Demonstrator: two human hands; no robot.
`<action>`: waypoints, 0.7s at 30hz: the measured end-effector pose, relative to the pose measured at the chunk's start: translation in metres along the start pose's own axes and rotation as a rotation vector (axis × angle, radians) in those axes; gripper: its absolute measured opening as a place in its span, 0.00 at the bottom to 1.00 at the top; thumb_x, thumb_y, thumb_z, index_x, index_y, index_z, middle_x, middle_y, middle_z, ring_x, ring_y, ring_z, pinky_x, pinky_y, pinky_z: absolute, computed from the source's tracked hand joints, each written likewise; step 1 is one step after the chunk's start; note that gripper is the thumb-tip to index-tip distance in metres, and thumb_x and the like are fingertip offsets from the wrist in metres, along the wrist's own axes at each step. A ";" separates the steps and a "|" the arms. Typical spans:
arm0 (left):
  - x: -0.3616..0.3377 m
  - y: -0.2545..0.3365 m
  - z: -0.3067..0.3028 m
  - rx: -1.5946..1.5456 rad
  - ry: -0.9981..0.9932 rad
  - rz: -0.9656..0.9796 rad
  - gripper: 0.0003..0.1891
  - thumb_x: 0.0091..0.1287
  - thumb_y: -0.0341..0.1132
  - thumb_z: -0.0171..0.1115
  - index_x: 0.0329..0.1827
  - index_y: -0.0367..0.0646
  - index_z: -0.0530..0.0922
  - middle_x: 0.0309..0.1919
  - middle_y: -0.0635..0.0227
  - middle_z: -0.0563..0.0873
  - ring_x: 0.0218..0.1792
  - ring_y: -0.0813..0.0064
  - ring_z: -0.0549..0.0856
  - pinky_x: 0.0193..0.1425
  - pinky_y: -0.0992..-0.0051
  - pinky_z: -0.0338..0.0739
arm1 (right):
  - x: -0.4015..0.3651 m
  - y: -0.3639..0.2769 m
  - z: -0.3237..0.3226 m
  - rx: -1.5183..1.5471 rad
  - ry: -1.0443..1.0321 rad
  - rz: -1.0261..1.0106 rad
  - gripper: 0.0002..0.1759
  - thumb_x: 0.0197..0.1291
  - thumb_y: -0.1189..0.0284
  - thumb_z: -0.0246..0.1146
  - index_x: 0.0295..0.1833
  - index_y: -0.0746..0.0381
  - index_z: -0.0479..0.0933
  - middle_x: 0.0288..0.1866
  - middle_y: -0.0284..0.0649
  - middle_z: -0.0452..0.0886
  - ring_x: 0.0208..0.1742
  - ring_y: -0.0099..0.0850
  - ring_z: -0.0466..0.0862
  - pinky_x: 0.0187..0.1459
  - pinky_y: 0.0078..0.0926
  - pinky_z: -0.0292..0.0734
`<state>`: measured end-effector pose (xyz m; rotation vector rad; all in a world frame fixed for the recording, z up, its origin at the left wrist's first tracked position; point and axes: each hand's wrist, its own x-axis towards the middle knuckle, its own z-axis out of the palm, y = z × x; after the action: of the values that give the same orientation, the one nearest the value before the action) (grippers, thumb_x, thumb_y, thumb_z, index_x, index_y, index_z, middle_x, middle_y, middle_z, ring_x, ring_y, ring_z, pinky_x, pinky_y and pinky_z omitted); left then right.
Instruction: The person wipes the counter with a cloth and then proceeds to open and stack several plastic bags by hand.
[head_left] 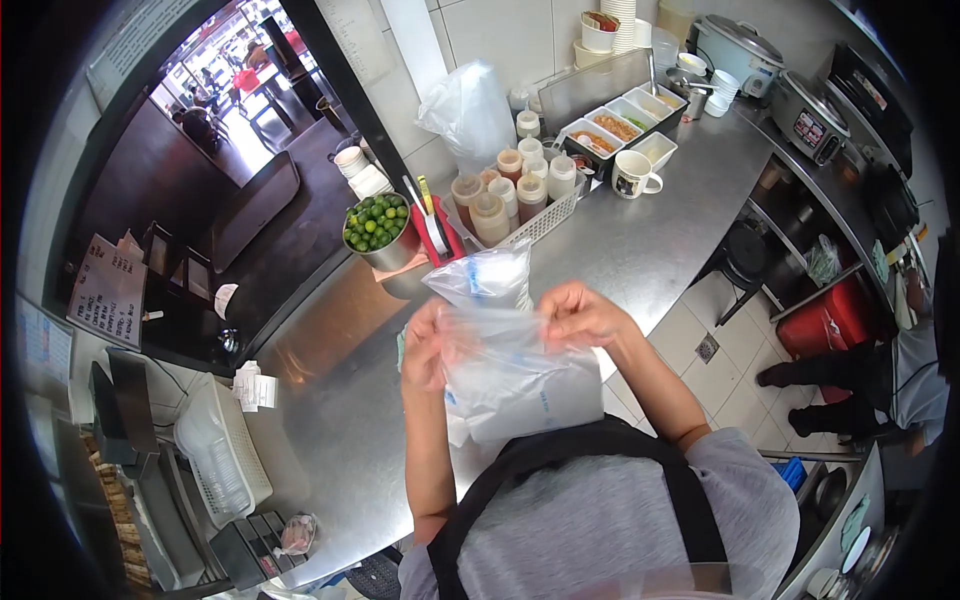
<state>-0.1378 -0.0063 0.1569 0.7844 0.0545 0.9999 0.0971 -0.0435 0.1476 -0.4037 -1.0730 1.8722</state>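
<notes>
In front of my chest I hold up a see-through plastic bag (pixel 520 385) by its top edge. My left hand (pixel 427 345) pinches the left side of the bag's rim, and my right hand (pixel 580 318) pinches the right side. The bag's lower part hangs down in front of my apron; what is in it, if anything, I cannot make out. Just beyond my hands, another plastic bag (pixel 485 275) with blue print stands on the steel counter (pixel 350 440), partly hidden by the held one.
Past the bags stand a pot of green limes (pixel 378 222), a red holder (pixel 435 232) and a basket of sauce bottles (pixel 530 222). A mug (pixel 632 175) and condiment trays (pixel 615 125) sit farther right. A white basket (pixel 225 450) is at left. Another person (pixel 900 380) stands at right.
</notes>
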 end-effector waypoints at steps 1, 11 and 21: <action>0.005 0.009 0.007 0.151 0.077 -0.006 0.08 0.60 0.32 0.60 0.25 0.40 0.73 0.23 0.66 0.80 0.25 0.76 0.79 0.34 0.75 0.75 | 0.004 -0.008 0.000 -0.027 0.021 -0.062 0.06 0.53 0.77 0.64 0.37 0.66 0.78 0.31 0.35 0.80 0.22 0.17 0.74 0.23 0.14 0.67; 0.043 -0.014 -0.004 1.691 0.364 0.314 0.19 0.54 0.16 0.46 0.47 0.39 0.78 0.47 0.56 0.79 0.50 0.53 0.77 0.56 0.65 0.69 | 0.053 -0.014 0.013 -0.749 0.618 -0.263 0.11 0.50 0.86 0.55 0.40 0.67 0.76 0.37 0.38 0.79 0.25 0.20 0.77 0.26 0.18 0.74; 0.009 -0.092 -0.117 1.135 0.548 -0.230 0.13 0.59 0.20 0.44 0.44 0.32 0.76 0.21 0.61 0.81 0.16 0.74 0.80 0.15 0.76 0.78 | 0.056 0.088 -0.097 -0.798 0.611 0.120 0.19 0.48 0.82 0.53 0.49 0.66 0.74 0.25 0.37 0.79 0.18 0.24 0.77 0.21 0.23 0.75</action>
<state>-0.1099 0.0393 0.0179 1.4481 1.2422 0.8930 0.0813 0.0350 0.0294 -1.4153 -1.3232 1.1926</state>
